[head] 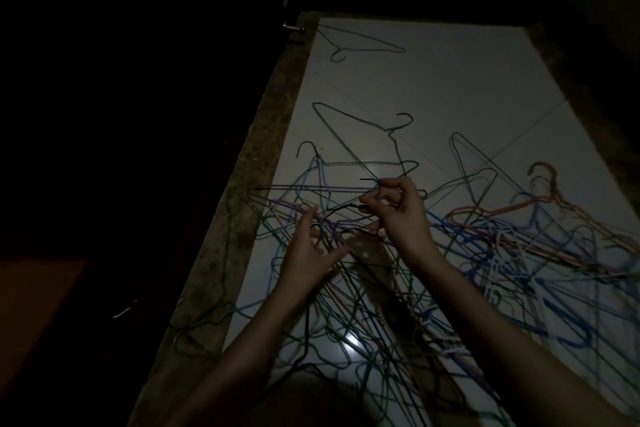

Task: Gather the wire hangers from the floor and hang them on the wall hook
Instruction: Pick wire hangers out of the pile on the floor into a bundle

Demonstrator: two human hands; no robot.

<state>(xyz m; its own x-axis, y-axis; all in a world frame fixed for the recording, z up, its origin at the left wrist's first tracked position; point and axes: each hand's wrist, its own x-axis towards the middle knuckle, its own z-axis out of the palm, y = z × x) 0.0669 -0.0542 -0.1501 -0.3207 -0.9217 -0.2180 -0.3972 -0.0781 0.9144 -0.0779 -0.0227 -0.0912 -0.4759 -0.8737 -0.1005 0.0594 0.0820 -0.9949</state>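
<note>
A tangled heap of wire hangers (467,253) in green, blue, red, white and black covers the pale tiled floor (450,80). My right hand (398,215) pinches the black and blue hanger hooks (372,182) above the heap. My left hand (308,253) reaches into the tangle with spread fingers, touching wires near a purple one. A green hanger (363,132) lies apart beyond my hands, and another green hanger (360,42) lies at the far end. No wall hook shows in the dim view.
A mottled stone border (242,218) runs along the floor's left edge, with a green hanger (214,315) lying over it. A dark door with a metal handle (293,28) stands at the far left. The surroundings are very dark.
</note>
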